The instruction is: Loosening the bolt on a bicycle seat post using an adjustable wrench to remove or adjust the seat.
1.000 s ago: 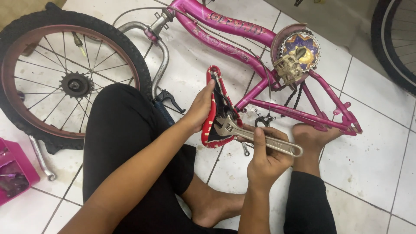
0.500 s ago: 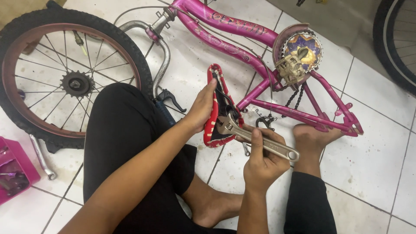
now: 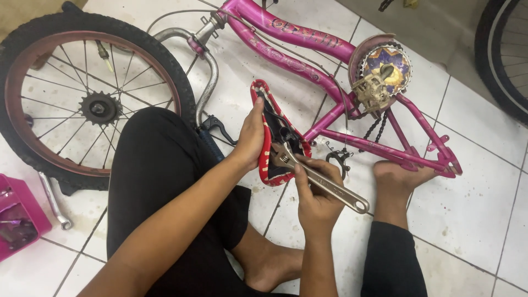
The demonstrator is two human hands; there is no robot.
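A small red bicycle saddle stands on edge on the tiled floor, its black underside facing me. My left hand grips its left rim and holds it steady. My right hand is closed around the handle of a silver adjustable wrench. The wrench's jaw sits on the clamp under the saddle. Behind it lies a pink bicycle frame with its crank and chain wheel.
A loose wheel with a black tyre lies at the left. A silver spanner and a pink box sit at the lower left. My bare foot rests against the frame. Another tyre shows at the top right.
The wrench handle has swung slightly with my right hand while its jaw stayed on the saddle clamp. My left hand kept its hold on the saddle.
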